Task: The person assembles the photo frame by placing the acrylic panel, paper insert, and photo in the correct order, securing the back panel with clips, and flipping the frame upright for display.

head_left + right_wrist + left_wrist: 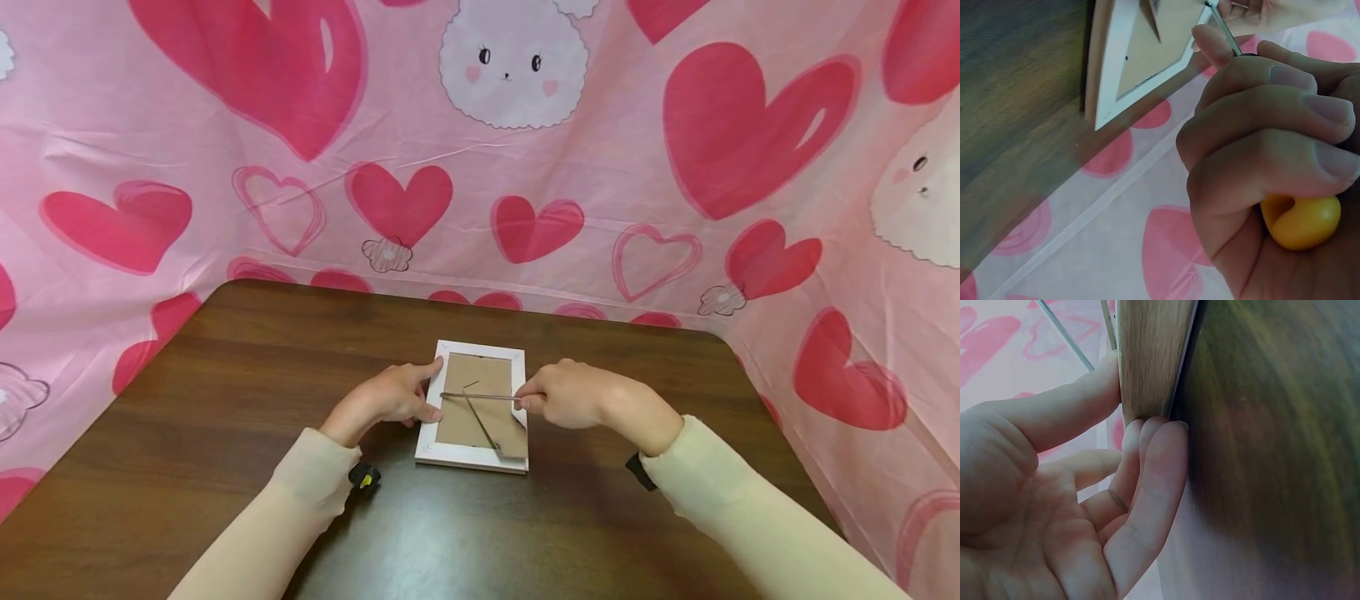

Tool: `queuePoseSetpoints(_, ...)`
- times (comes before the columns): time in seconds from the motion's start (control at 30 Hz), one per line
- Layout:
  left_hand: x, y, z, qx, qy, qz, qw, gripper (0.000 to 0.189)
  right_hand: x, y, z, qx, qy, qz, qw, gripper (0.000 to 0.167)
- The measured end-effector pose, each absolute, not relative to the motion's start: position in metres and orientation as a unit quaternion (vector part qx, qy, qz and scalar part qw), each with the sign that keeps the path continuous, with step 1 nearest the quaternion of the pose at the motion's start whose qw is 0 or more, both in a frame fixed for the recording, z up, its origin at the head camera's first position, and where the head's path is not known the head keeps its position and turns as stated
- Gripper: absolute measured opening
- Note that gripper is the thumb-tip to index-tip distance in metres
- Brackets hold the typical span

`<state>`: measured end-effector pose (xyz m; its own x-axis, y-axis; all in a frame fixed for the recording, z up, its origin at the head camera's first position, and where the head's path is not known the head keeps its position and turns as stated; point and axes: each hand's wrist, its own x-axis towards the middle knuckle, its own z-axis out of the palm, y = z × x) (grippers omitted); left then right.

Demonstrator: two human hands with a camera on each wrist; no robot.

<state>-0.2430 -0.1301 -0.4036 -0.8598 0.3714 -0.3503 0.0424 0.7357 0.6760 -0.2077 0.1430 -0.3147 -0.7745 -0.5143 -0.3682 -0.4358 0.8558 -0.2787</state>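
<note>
A picture frame (465,455) lies back side up on the table, its white border around a brown backing board (487,371) with an easel stand (506,437) on it. My left hand (390,393) grips the frame's left side, thumb on the border; in the left wrist view, its curled fingers rest against the wooden side edge (1154,356). With my right hand (570,393) I hold a screwdriver (480,397), its shaft crossing over the board and its tip at the left inner edge of the border. The yellow handle end (1304,222) pokes out of my right fist.
The dark wooden table (247,400) extends around the frame on all sides. Behind it and along its sides hangs a pink sheet (450,150) with hearts. A dark strap (365,476) with a yellow mark is at my left wrist.
</note>
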Motion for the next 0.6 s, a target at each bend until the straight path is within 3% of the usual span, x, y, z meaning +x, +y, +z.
queuePoseSetpoints(0.6, -0.244, -0.132, -0.405, 0.114, 0.897, 0.352, 0.243, 0.092, -0.21, 0.155, -0.333, -0.249, 0.933, -0.126, 0.228, 0.026)
